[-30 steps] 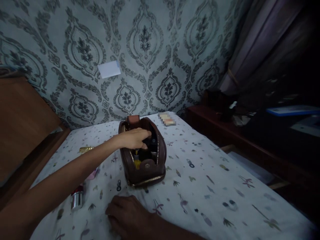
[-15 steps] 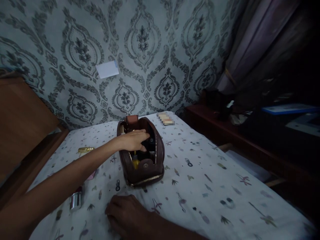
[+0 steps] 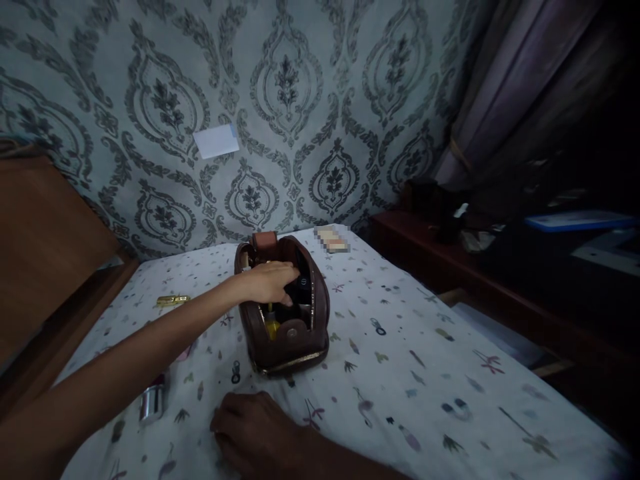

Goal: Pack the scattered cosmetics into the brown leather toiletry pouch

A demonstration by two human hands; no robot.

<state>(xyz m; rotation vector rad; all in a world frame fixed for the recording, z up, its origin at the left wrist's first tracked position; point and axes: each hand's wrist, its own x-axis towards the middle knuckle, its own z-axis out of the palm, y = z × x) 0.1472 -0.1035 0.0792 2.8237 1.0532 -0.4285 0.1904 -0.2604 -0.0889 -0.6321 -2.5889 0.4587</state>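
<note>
A dark brown zip bag stands on the bed, its top unzipped and wide open. My left hand reaches into it from the left, thumb and fingers bent down around something dark that I cannot make out. Beside those fingers a black item with a small pale mark shows inside. A yellow item lies near the bag's front end. My right hand rests on the sheet in front of the bag, fingers curled in, with nothing visible in them.
Left of the bag lie a gold tube, a silver cylinder with a dark red end and a pink item partly behind my forearm. A blurred-out beige item is near the wall. Wooden furniture borders the left.
The view has shifted very slightly. My left hand stays inside the bag with hardly any movement, and my right hand rests in the same place.
</note>
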